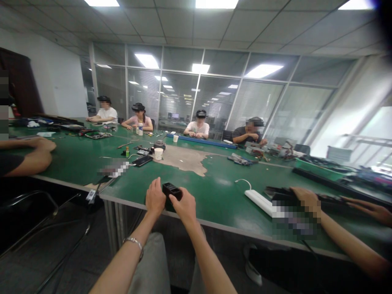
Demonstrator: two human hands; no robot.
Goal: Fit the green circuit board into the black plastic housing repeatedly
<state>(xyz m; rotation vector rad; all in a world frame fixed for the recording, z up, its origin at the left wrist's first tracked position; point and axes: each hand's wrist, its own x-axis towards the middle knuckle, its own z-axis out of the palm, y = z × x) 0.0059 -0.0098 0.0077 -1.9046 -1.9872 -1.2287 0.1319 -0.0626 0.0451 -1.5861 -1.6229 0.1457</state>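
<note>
A small black box-shaped device (171,189) with faint light markings on its top is between my two hands, just over the near edge of the green table (220,200). My right hand (186,204) grips its right side, the thumb bent across the near face. On the other side, my left hand (155,199) is against the left face with its fingers close together; its fingertips are partly hidden. The exact kind of device cannot be made out.
A white power strip (259,203) lies to the right, near a co-worker's hand (306,200). Ahead left are a black phone (142,160) and a paper cup (158,153). Another person's arms (33,155) rest at left. Several people sit across the table.
</note>
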